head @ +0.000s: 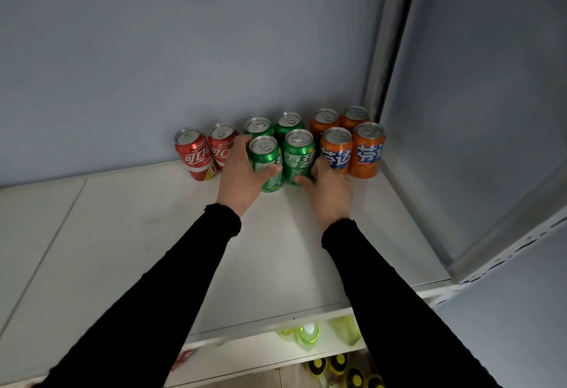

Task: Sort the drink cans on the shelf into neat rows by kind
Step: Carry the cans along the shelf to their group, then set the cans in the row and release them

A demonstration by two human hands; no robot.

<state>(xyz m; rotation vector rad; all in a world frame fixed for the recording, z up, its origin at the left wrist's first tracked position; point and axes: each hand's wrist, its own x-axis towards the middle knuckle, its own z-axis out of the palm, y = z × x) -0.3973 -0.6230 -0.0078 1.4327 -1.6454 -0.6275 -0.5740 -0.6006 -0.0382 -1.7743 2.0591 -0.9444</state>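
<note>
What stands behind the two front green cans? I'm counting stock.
Two more green cans stand behind the front pair; only their tops show, their sides are covered.

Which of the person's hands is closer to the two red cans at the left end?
The left hand. It grips the front left green can, right beside the red cans. The right hand rests farther right, between the other front green can and the orange cans.
</note>
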